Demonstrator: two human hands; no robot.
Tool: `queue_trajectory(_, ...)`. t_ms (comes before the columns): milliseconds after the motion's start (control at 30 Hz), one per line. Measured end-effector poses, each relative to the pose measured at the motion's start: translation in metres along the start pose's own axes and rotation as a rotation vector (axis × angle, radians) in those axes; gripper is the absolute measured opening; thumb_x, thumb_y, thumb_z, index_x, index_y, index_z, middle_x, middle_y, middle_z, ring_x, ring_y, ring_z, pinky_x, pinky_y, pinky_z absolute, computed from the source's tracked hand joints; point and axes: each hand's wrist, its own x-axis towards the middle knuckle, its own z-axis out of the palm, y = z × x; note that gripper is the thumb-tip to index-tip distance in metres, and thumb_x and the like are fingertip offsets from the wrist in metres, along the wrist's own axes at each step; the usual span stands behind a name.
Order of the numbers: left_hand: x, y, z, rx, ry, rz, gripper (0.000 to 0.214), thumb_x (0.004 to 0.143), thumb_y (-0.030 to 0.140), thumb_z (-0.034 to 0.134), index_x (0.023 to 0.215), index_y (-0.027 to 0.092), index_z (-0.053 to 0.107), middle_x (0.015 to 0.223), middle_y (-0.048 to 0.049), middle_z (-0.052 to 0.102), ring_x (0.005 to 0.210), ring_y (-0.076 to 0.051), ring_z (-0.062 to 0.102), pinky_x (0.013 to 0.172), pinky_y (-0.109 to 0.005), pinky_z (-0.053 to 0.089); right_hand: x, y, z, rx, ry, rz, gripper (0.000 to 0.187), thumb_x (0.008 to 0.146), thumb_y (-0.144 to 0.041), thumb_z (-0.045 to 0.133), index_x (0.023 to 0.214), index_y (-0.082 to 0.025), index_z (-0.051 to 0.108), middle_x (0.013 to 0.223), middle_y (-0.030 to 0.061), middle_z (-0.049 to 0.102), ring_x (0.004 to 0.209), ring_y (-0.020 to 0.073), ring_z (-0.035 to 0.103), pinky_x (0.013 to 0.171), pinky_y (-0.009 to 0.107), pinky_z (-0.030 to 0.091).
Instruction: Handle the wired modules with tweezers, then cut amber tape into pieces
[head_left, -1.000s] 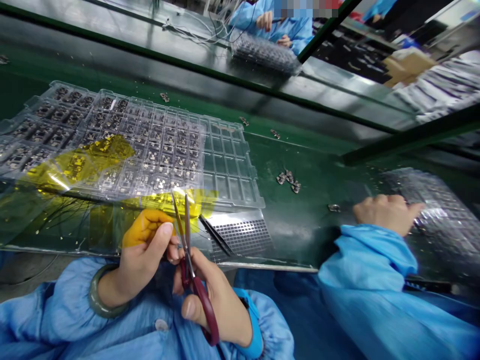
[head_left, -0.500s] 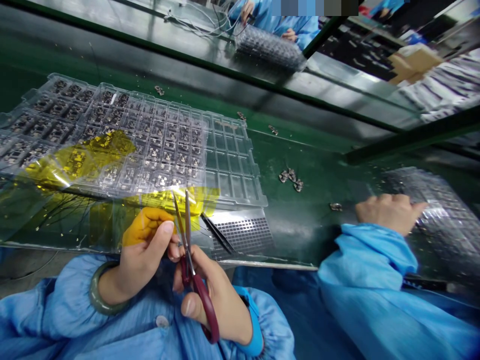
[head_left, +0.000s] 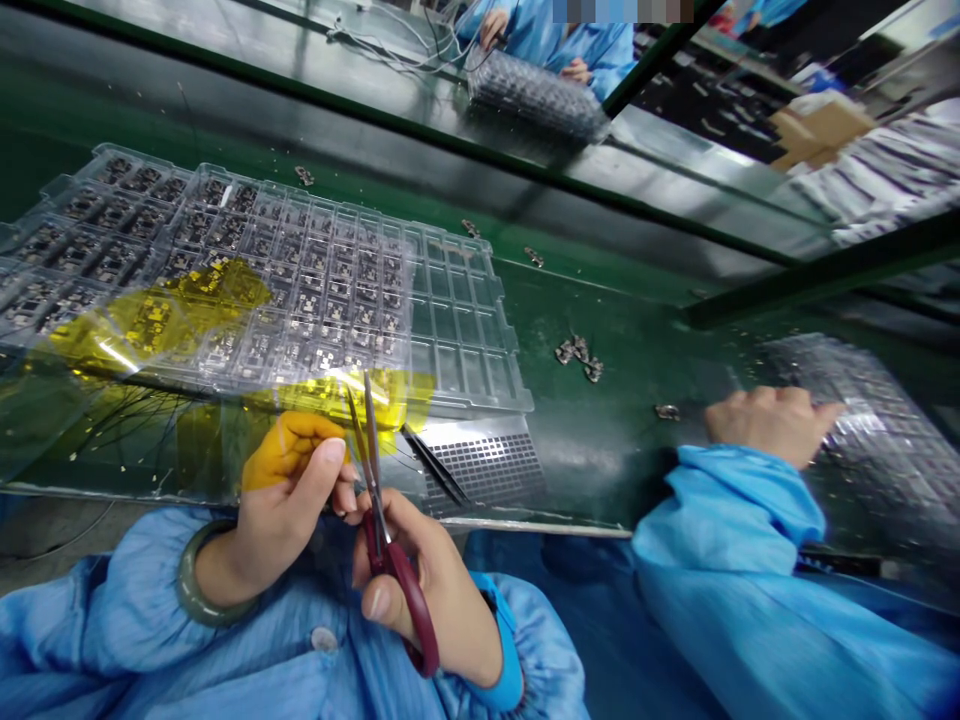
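My right hand [head_left: 427, 580] grips red-handled scissors [head_left: 379, 510], their blades nearly together and pointing up at a clear yellow film [head_left: 187, 400]. My left hand [head_left: 289, 495] pinches the film's near edge beside the blades, its fingers partly behind the yellow sheet. The film lies over the near part of a clear plastic tray [head_left: 465, 320] whose cells hold several small dark parts. Black tweezers [head_left: 435, 465] lie just right of the scissors.
A co-worker's hand [head_left: 772, 425] in a blue sleeve rests on a silvery bubble-wrap bundle [head_left: 877, 440] at the right. Small loose parts [head_left: 579, 358] lie on the green belt [head_left: 622, 330]. Another person's hands [head_left: 577, 70] work at a far bench behind a green rail [head_left: 817, 280].
The scissors and my hands have shifted slightly up and left along the film. The co-worker's hand stays on the bundle.
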Motion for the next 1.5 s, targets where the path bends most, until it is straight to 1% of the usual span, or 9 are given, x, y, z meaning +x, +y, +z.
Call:
queue_trajectory(167, 0.0008, 0.0053, 0.0016, 0.058, 0.009, -0.02, 0.026, 0.092, 0.039, 0.059, 0.077, 0.017, 0.059, 0.053, 0.0035, 0.06, 0.045, -0.009, 0.057, 0.045, -0.019, 0.05, -0.0019, 0.0053, 0.0042, 0.088, 0.063, 0.008, 0.07, 0.061, -0.077, 0.072, 0.094, -0.018, 0.054, 0.061, -0.0046, 0.052, 0.052, 0.0097, 0.039, 0.049, 0.023, 0.031)
queue_trajectory(300, -0.0004, 0.0029, -0.0005, 0.008, 0.025, -0.037, 0.021, 0.091, 0.037, 0.062, 0.084, 0.018, 0.058, 0.058, 0.0029, 0.064, 0.046, -0.01, 0.058, 0.046, -0.02, 0.05, -0.0025, 0.0058, 0.0054, 0.097, 0.1, 0.031, 0.07, 0.059, -0.075, 0.075, 0.095, -0.017, 0.057, 0.058, -0.0066, 0.047, 0.05, 0.0083, 0.034, 0.047, 0.023, 0.027)
queue_trajectory(467, -0.0011, -0.0001, -0.0027, 0.026, 0.015, -0.028, 0.02, 0.091, 0.036, 0.061, 0.082, 0.018, 0.058, 0.058, 0.0034, 0.063, 0.046, -0.009, 0.057, 0.046, -0.019, 0.049, -0.0019, 0.0066, 0.0049, 0.098, 0.12, 0.061, 0.069, 0.056, -0.073, 0.078, 0.09, -0.016, 0.059, 0.055, -0.0075, 0.044, 0.049, 0.0077, 0.032, 0.047, 0.023, 0.024)
queue_trajectory(633, 0.0, -0.0015, -0.0026, 0.011, 0.03, -0.108, 0.026, 0.09, 0.04, 0.062, 0.077, 0.018, 0.058, 0.056, 0.0031, 0.062, 0.045, -0.008, 0.056, 0.044, -0.017, 0.046, -0.0018, 0.0084, 0.0054, 0.137, 0.144, 0.077, 0.063, 0.057, -0.067, 0.082, 0.087, -0.016, 0.06, 0.052, -0.0088, 0.042, 0.047, 0.0067, 0.03, 0.046, 0.022, 0.021)
queue_trajectory(900, -0.0038, 0.0019, -0.0008, 0.096, -0.026, -0.117, 0.034, 0.093, 0.041, 0.057, 0.068, 0.018, 0.06, 0.051, 0.0026, 0.06, 0.046, -0.008, 0.056, 0.05, -0.018, 0.049, 0.0, 0.0063, 0.0084, 0.205, 0.114, 0.009, 0.065, 0.057, -0.067, 0.082, 0.089, -0.015, 0.06, 0.055, -0.0077, 0.046, 0.049, 0.0058, 0.03, 0.046, 0.021, 0.022)
queue_trajectory(1167, -0.0039, 0.0015, -0.0014, 0.09, -0.075, -0.077, 0.038, 0.095, 0.042, 0.054, 0.067, 0.018, 0.061, 0.05, 0.0038, 0.06, 0.047, -0.006, 0.056, 0.051, -0.016, 0.048, 0.0011, 0.0095, 0.0092, 0.188, 0.143, 0.028, 0.063, 0.057, -0.066, 0.082, 0.089, -0.015, 0.063, 0.053, -0.0086, 0.041, 0.048, 0.0059, 0.031, 0.046, 0.021, 0.022)
queue_trajectory(1267, -0.004, 0.0009, -0.0016, 0.095, -0.08, -0.065, 0.038, 0.096, 0.041, 0.053, 0.067, 0.018, 0.06, 0.05, 0.0044, 0.06, 0.047, -0.005, 0.056, 0.054, -0.015, 0.049, 0.0035, 0.0073, 0.0089, 0.217, 0.133, -0.012, 0.059, 0.06, -0.062, 0.083, 0.09, -0.015, 0.064, 0.054, -0.0077, 0.046, 0.047, 0.0056, 0.034, 0.045, 0.02, 0.023)
queue_trajectory(1400, -0.0043, 0.0007, -0.0011, 0.084, -0.105, -0.029, 0.034, 0.096, 0.038, 0.053, 0.069, 0.018, 0.06, 0.051, 0.005, 0.059, 0.047, -0.005, 0.056, 0.052, -0.014, 0.049, 0.0061, 0.0028, 0.009, 0.24, 0.098, -0.096, 0.053, 0.066, -0.06, 0.081, 0.088, -0.015, 0.064, 0.057, -0.0057, 0.053, 0.047, 0.0054, 0.038, 0.044, 0.019, 0.027)
queue_trajectory(1500, -0.0046, 0.0001, -0.0008, 0.08, -0.105, -0.012, 0.034, 0.096, 0.037, 0.053, 0.069, 0.018, 0.06, 0.05, 0.0052, 0.058, 0.046, -0.005, 0.056, 0.052, -0.014, 0.049, 0.0049, 0.0017, 0.0092, 0.252, 0.109, -0.09, 0.052, 0.067, -0.06, 0.081, 0.087, -0.015, 0.063, 0.056, -0.006, 0.054, 0.046, 0.0051, 0.04, 0.044, 0.018, 0.029)
